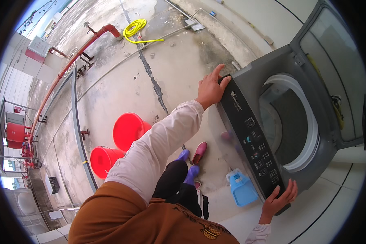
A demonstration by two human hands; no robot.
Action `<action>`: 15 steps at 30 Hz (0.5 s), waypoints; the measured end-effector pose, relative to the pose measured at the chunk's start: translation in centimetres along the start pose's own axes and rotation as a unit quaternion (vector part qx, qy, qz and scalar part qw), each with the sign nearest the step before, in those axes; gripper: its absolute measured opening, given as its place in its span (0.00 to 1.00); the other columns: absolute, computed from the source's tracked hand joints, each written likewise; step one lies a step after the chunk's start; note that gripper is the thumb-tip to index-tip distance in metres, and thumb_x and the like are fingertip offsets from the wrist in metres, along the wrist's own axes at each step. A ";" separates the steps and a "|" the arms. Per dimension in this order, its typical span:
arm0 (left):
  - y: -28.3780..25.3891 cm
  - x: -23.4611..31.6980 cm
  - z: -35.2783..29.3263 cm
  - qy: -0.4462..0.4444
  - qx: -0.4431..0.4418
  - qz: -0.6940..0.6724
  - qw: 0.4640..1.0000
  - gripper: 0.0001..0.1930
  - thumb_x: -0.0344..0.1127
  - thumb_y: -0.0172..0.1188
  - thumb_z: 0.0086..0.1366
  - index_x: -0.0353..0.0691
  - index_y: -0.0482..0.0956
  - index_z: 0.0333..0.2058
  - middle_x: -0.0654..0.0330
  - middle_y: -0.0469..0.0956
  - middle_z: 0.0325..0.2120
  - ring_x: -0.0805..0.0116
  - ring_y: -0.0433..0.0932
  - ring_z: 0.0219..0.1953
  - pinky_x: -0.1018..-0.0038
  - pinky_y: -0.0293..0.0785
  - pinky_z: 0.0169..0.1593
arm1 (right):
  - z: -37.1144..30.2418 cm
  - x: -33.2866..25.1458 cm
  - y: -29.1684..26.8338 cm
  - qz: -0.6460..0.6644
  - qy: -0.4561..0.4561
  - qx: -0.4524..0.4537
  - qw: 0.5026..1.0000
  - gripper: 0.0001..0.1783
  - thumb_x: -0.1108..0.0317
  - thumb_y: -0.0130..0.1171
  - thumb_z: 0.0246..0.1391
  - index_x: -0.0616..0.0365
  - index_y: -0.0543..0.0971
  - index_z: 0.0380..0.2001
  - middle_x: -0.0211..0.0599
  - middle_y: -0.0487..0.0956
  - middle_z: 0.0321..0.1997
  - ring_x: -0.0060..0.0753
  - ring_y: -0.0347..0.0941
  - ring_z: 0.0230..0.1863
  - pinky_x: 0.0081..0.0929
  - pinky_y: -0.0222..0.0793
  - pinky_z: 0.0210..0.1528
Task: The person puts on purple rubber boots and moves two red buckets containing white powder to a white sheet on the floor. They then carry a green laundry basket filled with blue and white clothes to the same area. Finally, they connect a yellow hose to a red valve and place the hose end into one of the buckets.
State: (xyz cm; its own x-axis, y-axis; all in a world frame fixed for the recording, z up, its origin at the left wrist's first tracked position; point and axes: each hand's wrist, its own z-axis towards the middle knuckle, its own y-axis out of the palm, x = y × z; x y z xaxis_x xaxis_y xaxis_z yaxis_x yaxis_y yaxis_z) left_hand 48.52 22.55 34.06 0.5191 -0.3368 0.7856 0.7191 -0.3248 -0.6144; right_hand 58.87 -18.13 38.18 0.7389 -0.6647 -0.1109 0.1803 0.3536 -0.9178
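A grey top-loading washing machine (248,126) stands at the right, turned at a slant. Its lid (333,65) is raised, and the drum (293,122) shows inside with a white ring round the mouth. Along the near edge runs a black control panel (258,150). My left hand (211,87) grips the far-left corner of the machine at that panel's end, thumb on top. At the opposite front corner, my right hand (277,200) has hold of the edge with its thumb on the panel. The undersides of both grips are hidden.
Two red buckets (128,130) stand on the concrete floor at the left. A light blue plastic jug (243,189) is below the machine's front. Farther off are a coiled yellow hose (134,28) and a red pipe (85,44). A white tiled wall (329,195) borders the machine.
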 end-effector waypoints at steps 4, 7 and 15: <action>0.2 -0.5 0.0 -0.002 0.008 -0.013 1.000 0.27 0.51 0.52 0.59 0.52 0.60 0.56 0.57 0.74 0.39 0.59 0.69 0.45 0.64 0.59 0.51 | -0.2 0.1 0.2 -0.005 -0.009 -0.006 1.000 0.21 0.59 0.40 0.59 0.60 0.64 0.52 0.44 0.61 0.57 0.49 0.52 0.59 0.45 0.47 0.58; 0.1 -0.2 -0.2 -0.009 0.018 -0.006 1.000 0.28 0.51 0.52 0.59 0.52 0.60 0.56 0.56 0.75 0.39 0.59 0.70 0.44 0.64 0.63 0.49 | 0.0 -0.1 0.3 0.003 -0.015 0.000 1.000 0.21 0.59 0.41 0.59 0.60 0.64 0.52 0.44 0.61 0.57 0.49 0.53 0.59 0.45 0.46 0.58; 0.1 -0.1 -0.2 -0.013 0.021 -0.011 1.000 0.28 0.51 0.53 0.59 0.52 0.60 0.56 0.56 0.75 0.39 0.58 0.71 0.44 0.64 0.64 0.48 | -0.1 -0.1 0.0 -0.005 -0.014 -0.005 1.000 0.21 0.60 0.41 0.58 0.60 0.64 0.52 0.45 0.61 0.57 0.50 0.52 0.60 0.45 0.45 0.59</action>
State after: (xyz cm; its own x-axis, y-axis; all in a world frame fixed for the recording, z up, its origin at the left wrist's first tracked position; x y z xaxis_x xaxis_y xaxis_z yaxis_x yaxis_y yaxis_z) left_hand 48.47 22.34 33.90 0.5137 -0.3070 0.8011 0.7493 -0.2942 -0.5933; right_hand 58.73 -18.11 38.19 0.7549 -0.6495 -0.0903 0.1816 0.3394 -0.9230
